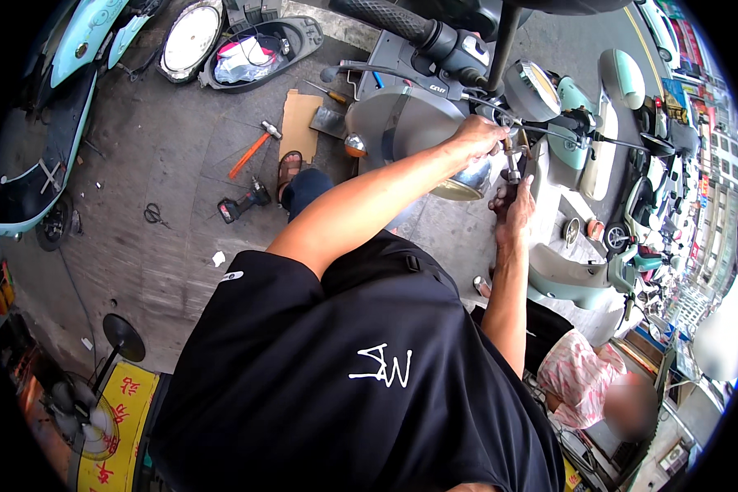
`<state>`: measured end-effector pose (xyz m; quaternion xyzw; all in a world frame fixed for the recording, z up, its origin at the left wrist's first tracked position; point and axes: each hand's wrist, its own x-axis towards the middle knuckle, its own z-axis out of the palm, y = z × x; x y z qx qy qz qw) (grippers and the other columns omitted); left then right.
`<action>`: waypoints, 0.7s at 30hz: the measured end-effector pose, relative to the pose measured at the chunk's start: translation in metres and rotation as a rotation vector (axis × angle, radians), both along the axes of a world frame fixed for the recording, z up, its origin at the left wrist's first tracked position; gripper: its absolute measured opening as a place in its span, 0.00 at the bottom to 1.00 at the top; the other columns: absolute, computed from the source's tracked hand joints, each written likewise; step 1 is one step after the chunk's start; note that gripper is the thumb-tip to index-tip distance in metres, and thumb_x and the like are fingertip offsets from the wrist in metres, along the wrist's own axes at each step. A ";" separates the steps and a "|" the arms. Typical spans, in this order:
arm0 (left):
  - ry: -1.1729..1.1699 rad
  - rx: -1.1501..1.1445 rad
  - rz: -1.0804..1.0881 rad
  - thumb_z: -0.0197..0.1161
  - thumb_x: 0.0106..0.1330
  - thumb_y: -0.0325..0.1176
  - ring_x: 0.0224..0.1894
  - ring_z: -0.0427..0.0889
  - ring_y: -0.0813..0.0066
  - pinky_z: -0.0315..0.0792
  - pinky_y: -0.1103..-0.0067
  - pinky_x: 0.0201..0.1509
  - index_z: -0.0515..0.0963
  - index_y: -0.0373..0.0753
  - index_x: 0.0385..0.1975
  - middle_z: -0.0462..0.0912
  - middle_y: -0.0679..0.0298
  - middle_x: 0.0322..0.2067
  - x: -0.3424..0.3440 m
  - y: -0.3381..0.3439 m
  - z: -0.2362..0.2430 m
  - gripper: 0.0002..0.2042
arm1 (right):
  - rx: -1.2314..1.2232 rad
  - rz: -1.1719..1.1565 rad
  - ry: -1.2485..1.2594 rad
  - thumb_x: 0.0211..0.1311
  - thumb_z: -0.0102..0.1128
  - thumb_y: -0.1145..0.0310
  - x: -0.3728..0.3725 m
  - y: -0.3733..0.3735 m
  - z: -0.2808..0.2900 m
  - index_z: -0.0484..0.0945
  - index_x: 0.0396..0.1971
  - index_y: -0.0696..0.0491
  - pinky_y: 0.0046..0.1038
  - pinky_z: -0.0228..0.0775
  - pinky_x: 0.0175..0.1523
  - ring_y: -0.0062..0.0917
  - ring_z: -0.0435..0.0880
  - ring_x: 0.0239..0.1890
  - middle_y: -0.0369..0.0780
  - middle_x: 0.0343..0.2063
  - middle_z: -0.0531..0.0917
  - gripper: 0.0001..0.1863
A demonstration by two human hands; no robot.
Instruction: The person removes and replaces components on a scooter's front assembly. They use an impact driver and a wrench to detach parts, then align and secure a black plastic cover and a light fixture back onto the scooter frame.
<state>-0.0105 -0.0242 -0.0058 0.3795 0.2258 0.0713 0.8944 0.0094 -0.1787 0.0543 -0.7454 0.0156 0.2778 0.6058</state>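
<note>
My left hand (477, 138) is closed at the front of a grey scooter (385, 123), beside the chrome headlight (473, 176). What its fingers pinch is too small to make out. Just below and to the right, my right hand (514, 215) points upward, its fingers around the lower end of a short metal cylindrical part (514, 168). The upper end of that part meets metal pieces near my left fingertips. Above both hands are the handlebar grip (398, 20), some cables and a round gauge (533, 90). An orange turn signal (355, 146) sits at the scooter's left.
On the paving at left lie an orange-handled hammer (256, 149), a cordless drill (243, 202), scissors (155, 215) and cardboard (299, 123). An open scooter seat bucket (262, 53) stands behind them. Pale green scooters (578, 275) are at right, near a seated person (582, 377). A fan (86, 418) stands lower left.
</note>
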 end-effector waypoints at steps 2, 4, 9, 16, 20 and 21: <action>0.017 0.015 -0.010 0.58 0.66 0.40 0.07 0.59 0.85 0.49 0.83 0.08 0.81 0.34 0.27 0.71 0.68 0.11 0.001 0.000 0.002 0.14 | -0.126 0.070 -0.407 0.65 0.54 0.53 -0.007 0.005 -0.005 0.72 0.37 0.57 0.21 0.66 0.23 0.18 0.68 0.14 0.34 0.17 0.73 0.19; 0.052 0.053 -0.013 0.58 0.66 0.40 0.07 0.60 0.85 0.49 0.83 0.07 0.81 0.34 0.28 0.71 0.67 0.11 0.000 0.001 0.003 0.14 | -0.124 0.046 -0.429 0.64 0.56 0.57 -0.010 0.004 -0.009 0.71 0.37 0.56 0.20 0.66 0.24 0.18 0.70 0.16 0.34 0.18 0.74 0.16; 0.003 0.015 -0.026 0.57 0.66 0.38 0.07 0.60 0.85 0.50 0.83 0.07 0.81 0.36 0.28 0.72 0.67 0.11 0.000 0.000 0.004 0.12 | 0.190 0.048 0.257 0.68 0.45 0.50 0.011 -0.011 -0.008 0.73 0.33 0.55 0.21 0.64 0.25 0.17 0.71 0.20 0.34 0.16 0.72 0.21; -0.013 0.047 0.029 0.56 0.67 0.39 0.07 0.58 0.85 0.49 0.82 0.07 0.80 0.36 0.27 0.71 0.68 0.11 0.002 -0.003 0.003 0.13 | -0.075 -0.003 -0.125 0.66 0.53 0.52 0.001 -0.001 -0.007 0.72 0.37 0.55 0.20 0.65 0.26 0.17 0.71 0.21 0.34 0.17 0.72 0.18; 0.015 0.076 0.021 0.56 0.67 0.39 0.06 0.58 0.85 0.49 0.82 0.07 0.79 0.36 0.27 0.71 0.68 0.11 -0.002 0.000 0.002 0.13 | 0.078 0.065 0.128 0.68 0.47 0.53 0.002 0.000 -0.001 0.72 0.33 0.55 0.21 0.65 0.28 0.21 0.71 0.20 0.34 0.17 0.73 0.18; -0.006 0.055 0.028 0.56 0.67 0.39 0.06 0.58 0.85 0.49 0.82 0.07 0.79 0.36 0.27 0.71 0.68 0.11 -0.003 0.000 0.001 0.13 | -0.068 -0.042 -0.046 0.67 0.50 0.54 -0.005 0.005 -0.001 0.71 0.35 0.56 0.21 0.65 0.28 0.21 0.71 0.20 0.34 0.18 0.73 0.17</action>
